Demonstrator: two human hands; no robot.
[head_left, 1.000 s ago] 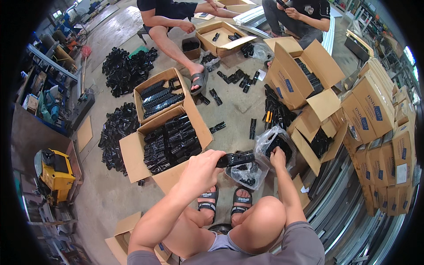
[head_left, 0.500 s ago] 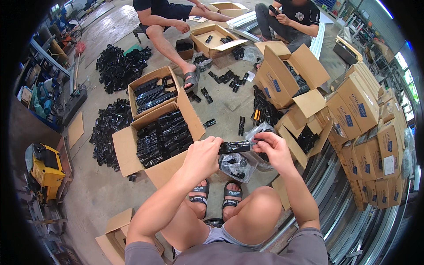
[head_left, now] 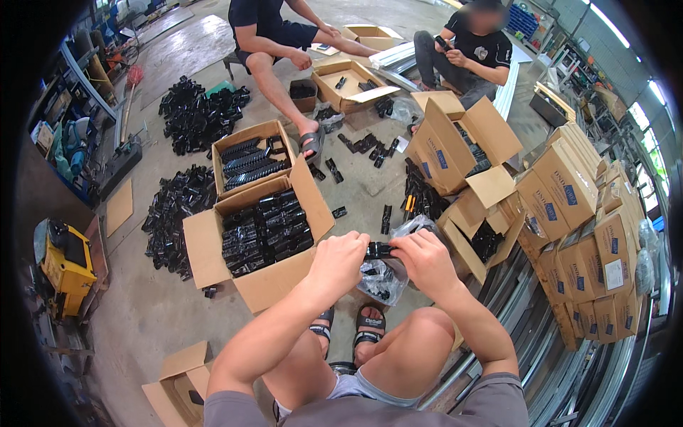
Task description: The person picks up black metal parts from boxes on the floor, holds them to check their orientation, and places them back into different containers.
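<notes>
I hold a glossy black part (head_left: 378,250) in front of me, my left hand (head_left: 340,262) gripping its left end, my right hand (head_left: 425,260) its right. Below are a clear plastic bag (head_left: 393,287) and my sandals (head_left: 369,329). Left, an open carton (head_left: 277,286) holds similar pieces (head_left: 267,231). Farther off, two co-workers (head_left: 265,28) sit.

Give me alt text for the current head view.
A person's left hand grips a black part while the right hand touches its other end, above a plastic bag. An open carton of black parts stands left.
</notes>
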